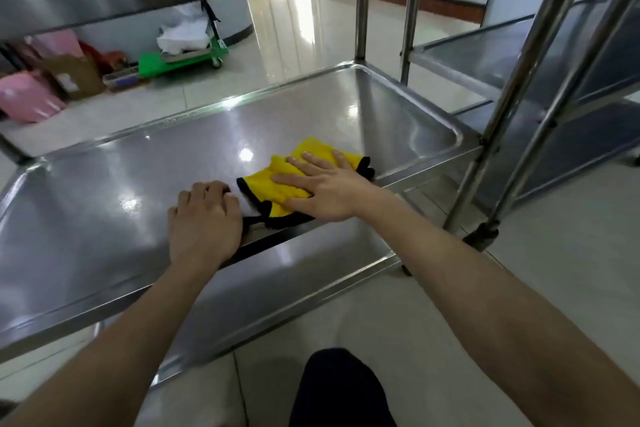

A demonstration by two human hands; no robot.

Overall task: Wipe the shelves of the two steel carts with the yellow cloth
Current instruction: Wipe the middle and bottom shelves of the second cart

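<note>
Flat right hand [325, 189] on rumpled yellow cloth [263, 184], glossy steel shelf [138, 166]

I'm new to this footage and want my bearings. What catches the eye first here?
The yellow cloth, bright against the steel, lies near the front right of the cart's middle shelf, pressed flat under the right grip. The left grip rests beside it with fingers curled. Beyond the cart, a green trolley stands on the tiled floor.
</note>
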